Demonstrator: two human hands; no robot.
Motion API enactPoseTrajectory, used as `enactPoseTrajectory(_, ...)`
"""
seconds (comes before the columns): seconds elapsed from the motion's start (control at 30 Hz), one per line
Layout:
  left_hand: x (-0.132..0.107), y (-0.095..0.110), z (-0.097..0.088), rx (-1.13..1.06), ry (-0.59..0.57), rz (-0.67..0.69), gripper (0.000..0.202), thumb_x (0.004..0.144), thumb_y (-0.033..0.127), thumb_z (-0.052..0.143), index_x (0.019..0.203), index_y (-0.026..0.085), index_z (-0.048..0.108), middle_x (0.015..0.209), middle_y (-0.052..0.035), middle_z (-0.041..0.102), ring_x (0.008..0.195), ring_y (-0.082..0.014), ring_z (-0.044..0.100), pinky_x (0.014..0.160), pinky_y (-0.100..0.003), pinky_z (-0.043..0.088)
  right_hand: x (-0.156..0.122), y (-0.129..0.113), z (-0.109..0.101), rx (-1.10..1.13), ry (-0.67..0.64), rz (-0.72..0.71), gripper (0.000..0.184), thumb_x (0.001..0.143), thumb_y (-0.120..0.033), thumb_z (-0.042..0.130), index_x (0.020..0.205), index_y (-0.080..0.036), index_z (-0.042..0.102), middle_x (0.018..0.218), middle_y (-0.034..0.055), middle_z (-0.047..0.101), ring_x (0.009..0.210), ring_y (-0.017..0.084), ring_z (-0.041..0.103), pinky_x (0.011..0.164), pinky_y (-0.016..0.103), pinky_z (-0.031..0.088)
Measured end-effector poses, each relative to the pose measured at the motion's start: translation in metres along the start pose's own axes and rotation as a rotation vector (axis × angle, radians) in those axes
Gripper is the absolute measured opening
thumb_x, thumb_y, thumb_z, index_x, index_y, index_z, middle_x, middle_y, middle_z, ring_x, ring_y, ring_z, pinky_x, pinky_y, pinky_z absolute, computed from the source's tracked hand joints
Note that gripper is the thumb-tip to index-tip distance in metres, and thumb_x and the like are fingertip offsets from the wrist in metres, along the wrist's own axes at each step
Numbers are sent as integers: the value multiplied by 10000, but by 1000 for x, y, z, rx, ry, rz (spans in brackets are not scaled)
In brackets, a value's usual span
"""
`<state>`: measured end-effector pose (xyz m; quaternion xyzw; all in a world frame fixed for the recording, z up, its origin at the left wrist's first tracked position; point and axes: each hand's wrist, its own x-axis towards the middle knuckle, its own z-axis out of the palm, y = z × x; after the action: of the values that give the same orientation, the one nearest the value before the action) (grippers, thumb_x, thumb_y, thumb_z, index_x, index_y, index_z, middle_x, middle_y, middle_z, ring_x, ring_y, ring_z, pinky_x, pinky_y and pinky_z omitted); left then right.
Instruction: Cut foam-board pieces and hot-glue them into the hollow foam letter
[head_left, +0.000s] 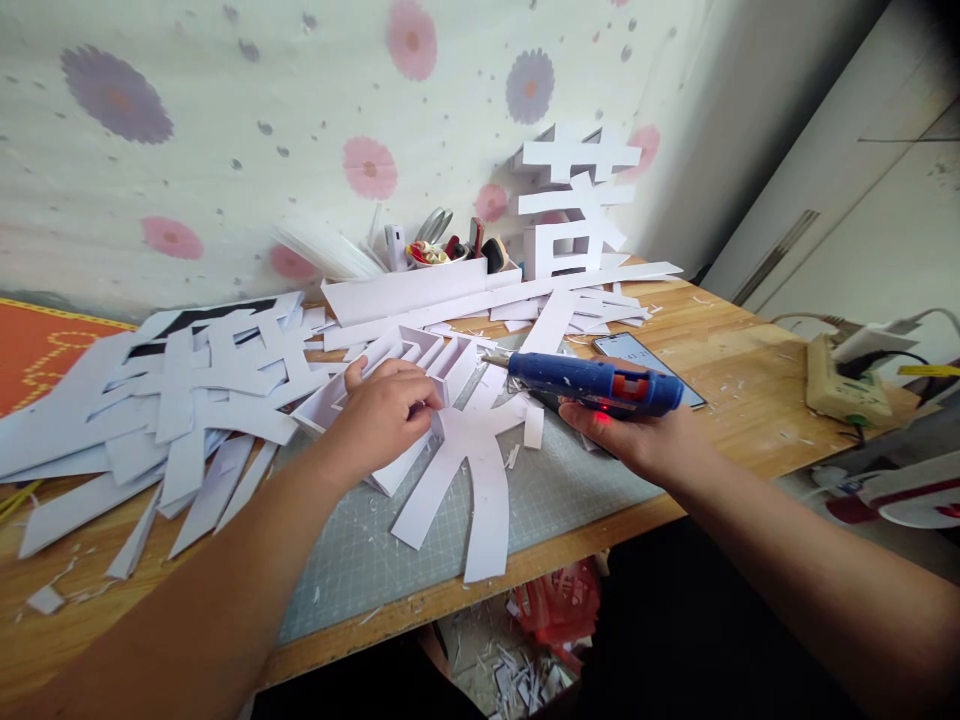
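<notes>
My left hand (382, 415) is closed, pinching a thin white strip against the edge of a white foam-board character piece (450, 440) that lies on the grey cutting mat (540, 480). My right hand (637, 435) grips a blue glue gun (592, 383) with an orange trigger. Its nozzle points left toward the raised white walls of the piece. A red glow shows under the gun by my fingers.
Cut white characters and strips (172, 400) pile up on the left of the wooden table (735, 410). An upright white character (574, 205) and a tool box (427, 270) stand at the wall. A phone (645, 365) lies behind the gun. A power strip (840, 385) sits far right.
</notes>
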<state>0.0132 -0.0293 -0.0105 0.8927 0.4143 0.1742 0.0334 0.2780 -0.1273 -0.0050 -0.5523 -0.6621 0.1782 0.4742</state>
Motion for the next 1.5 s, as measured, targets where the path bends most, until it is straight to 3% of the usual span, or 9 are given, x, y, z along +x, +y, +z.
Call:
enactPoseTrajectory(0.2,-4,-1,-9,-51,115,2,307,786,105,463,902,282,686,1194,-3,681,1193,-262,541,1065,-631,208,0,-2,-1,58,-1,-41,130,756,-332,696,753,-237,609,637,-14,607,556,159,553,529,312,454)
enactPoseTrajectory(0.7,-7,-2,-6,44,84,15,292,813,116,469,750,283,700,1000,-2,720,1153,-270,534,1059,-651,145,1,-3,-2,30,-21,14,124,750,-355,692,764,-248,631,641,-2,615,556,175,555,511,324,461)
enactPoseTrajectory(0.93,-7,-6,-4,109,102,53,283,789,114,484,758,296,698,975,2,743,1167,-291,534,1053,-682,118,4,-4,-6,31,56,66,151,701,-337,684,744,-207,621,647,5,621,573,160,553,538,304,472)
enactPoseTrajectory(1.07,-8,-4,-8,101,78,42,281,797,126,481,784,299,701,1006,-6,738,1157,-297,545,1046,-682,132,5,-6,-10,71,91,82,166,682,-336,680,726,-193,606,658,10,610,586,157,545,563,310,471)
enactPoseTrajectory(1.23,-8,4,-23,77,72,4,299,832,184,466,1011,282,685,1111,-46,708,1110,-268,577,1027,-583,272,5,-9,-19,144,153,116,190,658,-349,687,703,-193,586,641,4,591,594,153,528,577,315,461)
enactPoseTrajectory(1.37,-2,9,-29,190,-36,85,259,813,202,511,940,316,706,1058,-27,723,1088,-290,574,1040,-637,169,4,-8,-29,196,209,96,181,651,-337,689,662,-205,565,624,-4,581,594,147,517,564,299,461)
enactPoseTrajectory(1.5,7,12,-25,244,-95,83,216,790,194,549,873,316,707,980,-23,742,1057,-291,579,1038,-664,137,2,-8,-38,186,224,67,165,661,-338,678,648,-211,574,609,-3,567,593,153,513,557,302,463)
